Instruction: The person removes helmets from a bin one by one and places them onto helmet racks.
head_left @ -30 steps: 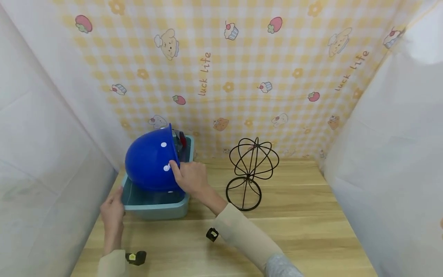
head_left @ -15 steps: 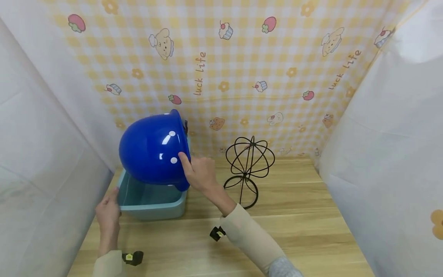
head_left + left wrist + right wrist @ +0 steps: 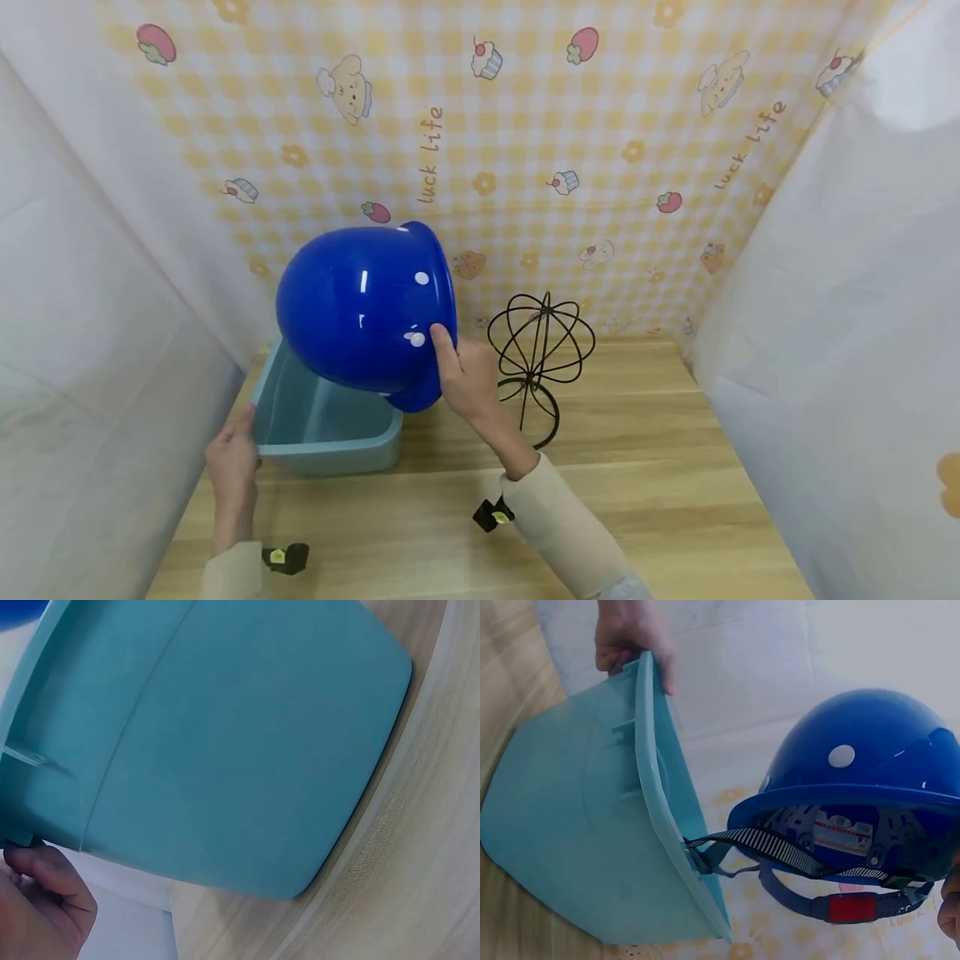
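A blue hard hat (image 3: 360, 308) lies on its side in the air above a teal plastic bin (image 3: 337, 457). My right hand (image 3: 471, 375) pinches its rim, thumb on the outer shell. In the right wrist view the hard hat's chin strap (image 3: 780, 851) hangs down and reaches the bin's rim; whether it touches, I cannot tell. A red adjuster (image 3: 852, 908) shows on the headband. My left hand (image 3: 232, 454) grips the bin's near left corner, fingers curled under the rim in the left wrist view. The bin's far side is hidden behind the hard hat.
A black wire stand (image 3: 542, 342) with a round cage top stands right of the bin on the wooden table (image 3: 637, 500). A checked curtain (image 3: 510, 150) hangs behind, with white sheets at both sides.
My right hand has lifted the hard hat up out of the bin and moved it to the right. The left hand keeps its grip on the bin.
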### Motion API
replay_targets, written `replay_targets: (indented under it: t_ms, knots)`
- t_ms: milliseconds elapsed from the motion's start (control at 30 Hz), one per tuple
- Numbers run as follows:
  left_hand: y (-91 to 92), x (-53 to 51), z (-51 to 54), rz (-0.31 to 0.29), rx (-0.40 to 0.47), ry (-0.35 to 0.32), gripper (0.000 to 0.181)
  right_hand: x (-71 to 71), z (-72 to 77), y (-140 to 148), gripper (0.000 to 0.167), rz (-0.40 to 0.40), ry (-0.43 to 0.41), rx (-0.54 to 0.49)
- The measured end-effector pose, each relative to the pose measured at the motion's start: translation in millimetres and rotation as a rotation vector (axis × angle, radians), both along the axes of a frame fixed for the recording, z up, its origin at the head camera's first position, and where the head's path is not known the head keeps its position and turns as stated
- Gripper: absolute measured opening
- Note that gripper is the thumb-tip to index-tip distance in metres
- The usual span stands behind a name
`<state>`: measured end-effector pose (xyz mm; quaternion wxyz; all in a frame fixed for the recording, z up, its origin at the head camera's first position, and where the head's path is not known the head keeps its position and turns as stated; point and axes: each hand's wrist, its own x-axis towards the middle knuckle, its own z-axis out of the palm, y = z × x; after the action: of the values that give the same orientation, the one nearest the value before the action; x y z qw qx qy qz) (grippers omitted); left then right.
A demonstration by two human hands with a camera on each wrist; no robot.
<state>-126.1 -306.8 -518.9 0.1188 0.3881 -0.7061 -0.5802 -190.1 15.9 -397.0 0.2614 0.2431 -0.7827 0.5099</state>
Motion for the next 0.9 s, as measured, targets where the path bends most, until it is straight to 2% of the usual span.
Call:
replay_targets:
  t_ms: [133,333,533,700,900]
  knots:
    - [0.4,-2.7,-1.0,0.011,0.011,0.004,0.060,-0.1,2.4,14.0,0.057,0.036,-0.027,-0.078]
    - [-1.3,1.0,0.2,0.030,0.038,0.003,0.058,3.4,0.0,33.4,0.056,0.070,-0.201,-0.178]
    - [-7.1,4.7,3.8,0.041,0.075,0.009,0.051,6.3,-2.2,44.0,0.056,0.072,-0.302,-0.277]
    - [-6.0,3.7,2.1,0.052,0.102,0.016,0.045,6.5,1.1,57.6,0.058,0.042,-0.316,-0.348]
    - [-2.9,3.1,1.2,0.047,0.140,0.025,0.039,6.3,5.7,78.0,0.056,-0.063,-0.324,-0.431]
